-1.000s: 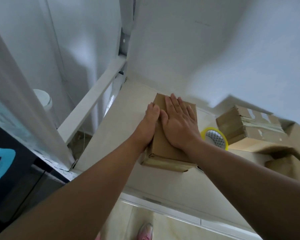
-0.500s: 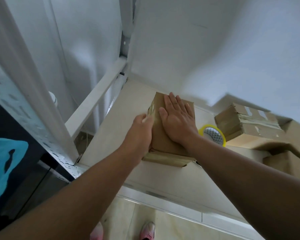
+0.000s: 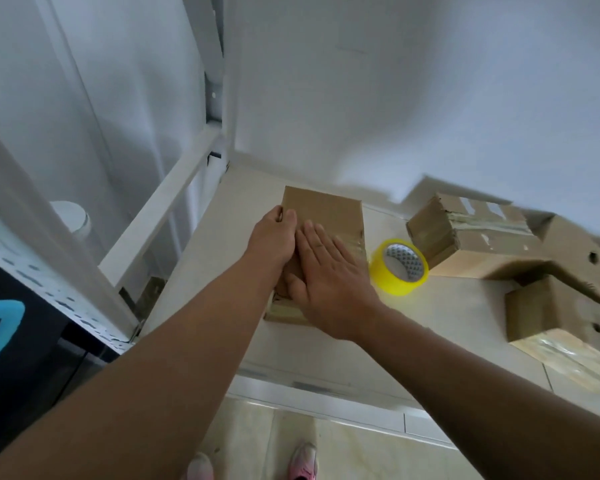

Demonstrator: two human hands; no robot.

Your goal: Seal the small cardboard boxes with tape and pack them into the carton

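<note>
I keep the left hand (image 3: 273, 237) curled round the left edge of the small box (image 3: 326, 209) to steady it on the tabletop (image 3: 219, 244), the right hand (image 3: 329, 271) lying flat on top, probably smoothing tape, with the tape roll (image 3: 399, 267) waiting just beside.

- I see a slanting white metal rack beam (image 3: 160, 216) left of the pale beige counter (image 3: 440, 327).
- A round white lid-like object (image 3: 70, 216) sits beyond that beam.
- Two pink shoes (image 3: 303, 460) stand on the cream tiled floor (image 3: 354, 448).
</note>
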